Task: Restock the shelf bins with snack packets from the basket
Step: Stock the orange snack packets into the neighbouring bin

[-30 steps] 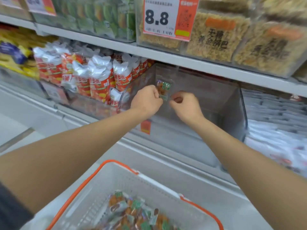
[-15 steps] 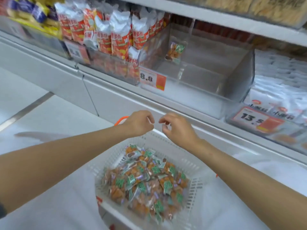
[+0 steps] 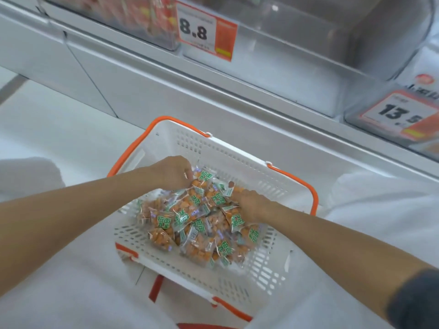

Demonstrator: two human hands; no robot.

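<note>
Here, left hand [image 3: 173,174] and right hand [image 3: 252,205] burrow in the basket [image 3: 237,156], snack packets [image 3: 197,224] hiding any grip (bin [image 3: 273,74] above).

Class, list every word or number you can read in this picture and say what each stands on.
"8.8": left price tag, on the bin front.
"13.": right price tag; its small last digit is blurred.
Green characters on the packets: too blurred to read.
Small print on both tags: unreadable.
</note>
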